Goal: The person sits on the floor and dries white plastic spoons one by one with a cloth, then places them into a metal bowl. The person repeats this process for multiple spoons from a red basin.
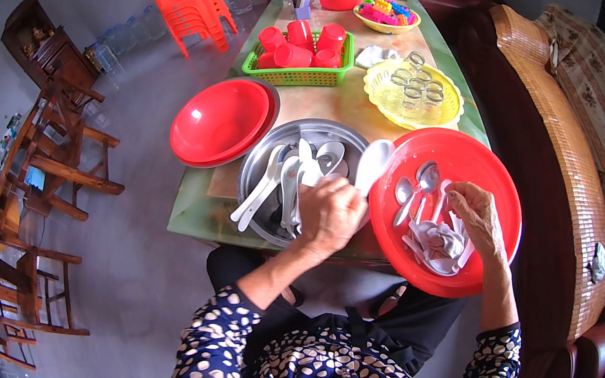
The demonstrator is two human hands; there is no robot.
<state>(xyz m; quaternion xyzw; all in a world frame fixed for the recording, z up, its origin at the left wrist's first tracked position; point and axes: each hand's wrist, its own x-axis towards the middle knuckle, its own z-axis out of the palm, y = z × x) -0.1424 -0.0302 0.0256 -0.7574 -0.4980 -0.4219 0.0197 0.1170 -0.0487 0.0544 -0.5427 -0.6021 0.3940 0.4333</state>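
Observation:
My left hand (331,212) is closed round the handle of a white spoon (374,165), its bowl sticking out to the right. It is over the steel basin (242,183), where several white spoons (290,183) and a metal spoon (330,156) lie. My right hand (479,215) reaches into the red basin (503,181), its fingers closed at the end of another white spoon (441,199). Metal spoons (427,175) lie in this basin, left of that hand. Below them are a crumpled whitish cloth (441,240) and more white spoons, partly covered.
Beyond the basins stand red bowls (216,119), a green basket (297,77) of red cups, and a yellow tray (392,107) with ring-shaped metal pieces. Farther back are colourful toy bricks (386,9) in a bowl. A sofa (495,79) runs along the right; wooden chairs (75,150) stand left.

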